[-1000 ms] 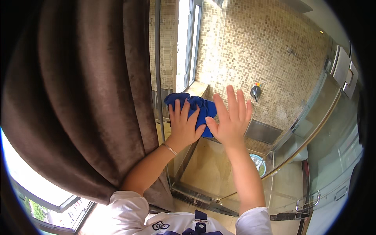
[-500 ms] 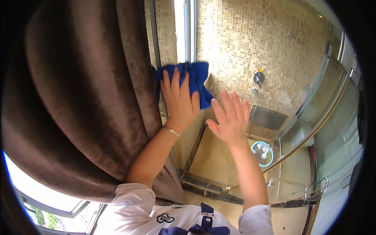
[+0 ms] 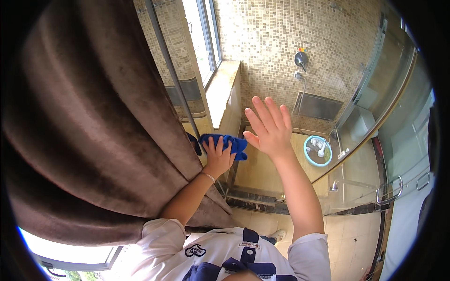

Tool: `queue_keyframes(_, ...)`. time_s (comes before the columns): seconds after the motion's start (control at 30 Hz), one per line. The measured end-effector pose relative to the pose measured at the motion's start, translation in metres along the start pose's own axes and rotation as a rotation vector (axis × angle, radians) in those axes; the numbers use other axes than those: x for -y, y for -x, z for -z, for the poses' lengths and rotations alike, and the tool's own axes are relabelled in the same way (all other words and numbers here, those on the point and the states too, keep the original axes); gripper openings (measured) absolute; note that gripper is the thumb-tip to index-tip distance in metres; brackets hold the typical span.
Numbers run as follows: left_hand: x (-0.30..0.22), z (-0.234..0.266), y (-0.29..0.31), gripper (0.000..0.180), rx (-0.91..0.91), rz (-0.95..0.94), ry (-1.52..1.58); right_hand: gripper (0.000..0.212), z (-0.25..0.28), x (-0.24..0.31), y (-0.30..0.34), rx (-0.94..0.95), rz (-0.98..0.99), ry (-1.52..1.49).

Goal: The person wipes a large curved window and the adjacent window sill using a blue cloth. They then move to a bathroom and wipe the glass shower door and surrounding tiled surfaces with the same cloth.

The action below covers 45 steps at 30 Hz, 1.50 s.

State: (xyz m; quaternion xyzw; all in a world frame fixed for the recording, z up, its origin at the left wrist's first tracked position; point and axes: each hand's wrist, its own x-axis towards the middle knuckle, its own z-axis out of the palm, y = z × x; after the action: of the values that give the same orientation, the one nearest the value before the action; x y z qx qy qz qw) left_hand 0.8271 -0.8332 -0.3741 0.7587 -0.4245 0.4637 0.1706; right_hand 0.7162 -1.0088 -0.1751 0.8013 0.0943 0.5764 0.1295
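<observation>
My left hand [image 3: 218,158] holds a crumpled blue cloth [image 3: 236,146], its fingers bent over the cloth and pressing it flat on an upright glass panel. The cloth lies beside the panel's dark metal edge strip [image 3: 176,77], close to the curtain. Raised to the right of it, my right hand [image 3: 271,131] is open, with spread fingers and nothing in them. Whether its palm touches the glass, I cannot tell.
A heavy brown curtain [image 3: 93,117] fills the left side. Behind the glass are a window ledge [image 3: 222,89], a tiled wall [image 3: 267,37], a shower fitting [image 3: 301,60] and a blue-rimmed basin [image 3: 306,154] on the floor. A glass door's handle [image 3: 391,193] stands at right.
My left hand has slid the cloth down the glass, and the window ledge now shows above it. My right hand stays raised and spread. The whole view has shifted.
</observation>
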Motion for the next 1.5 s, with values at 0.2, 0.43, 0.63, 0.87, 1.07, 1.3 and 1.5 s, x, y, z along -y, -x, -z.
queue_keyframes(0.2, -0.011, 0.079, -0.169, 0.055, -0.223, 0.133, 0.102, 0.05, -0.001, -0.001, 0.024, -0.041, -0.034, -0.119)
queue_keyframes(0.43, -0.026, 0.058, -0.137, 0.056, -0.202, 0.129, 0.085, 0.061, -0.009, 0.004, 0.049, -0.14, -0.059, -0.238)
queue_keyframes(0.63, -0.038, -0.006, -0.007, 0.05, 0.037, -0.065, 0.03, 0.061, -0.002, 0.002, 0.046, -0.078, -0.037, -0.236)
queue_keyframes(0.87, -0.034, 0.056, -0.131, 0.049, -0.075, 0.039, 0.05, 0.054, 0.017, -0.001, 0.059, 0.102, -0.131, -0.273)
queue_keyframes(1.07, -0.076, 0.091, -0.228, 0.061, -0.356, 0.259, 0.103, 0.055, 0.052, -0.001, 0.12, 0.173, -0.329, -0.269)
queue_keyframes(1.3, -0.125, 0.003, -0.069, 0.04, -0.039, -0.252, 0.071, 0.058, 0.084, -0.003, 0.165, 0.259, -0.539, -0.191)
queue_keyframes(1.5, -0.127, 0.045, -0.142, 0.045, -0.051, -0.314, 0.048, 0.055, 0.107, -0.014, 0.157, 0.246, -0.649, -0.173)
